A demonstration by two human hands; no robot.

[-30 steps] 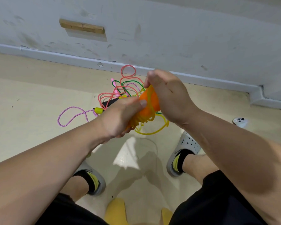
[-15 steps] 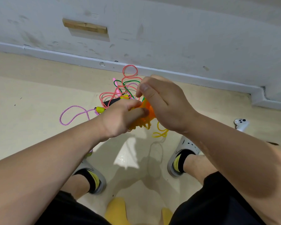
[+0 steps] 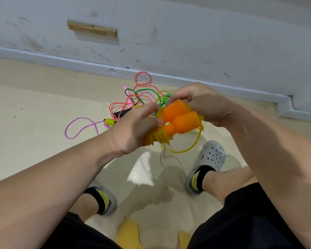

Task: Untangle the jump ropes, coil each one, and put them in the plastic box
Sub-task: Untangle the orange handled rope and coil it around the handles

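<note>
Orange handles (image 3: 180, 117), yellow rope (image 3: 158, 136) | left hand (image 3: 133, 128), right hand (image 3: 206, 105) both grasping | no legible writing

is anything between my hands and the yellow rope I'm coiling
No. Both the left hand and right hand already grip the yellow rope and its orange handles. The plastic box is out of view, so that path can't be judged.

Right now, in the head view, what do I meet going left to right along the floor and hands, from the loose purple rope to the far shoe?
purple rope loop → yellow handle → left hand → orange handles wound with yellow rope → right hand → grey shoe.
</note>
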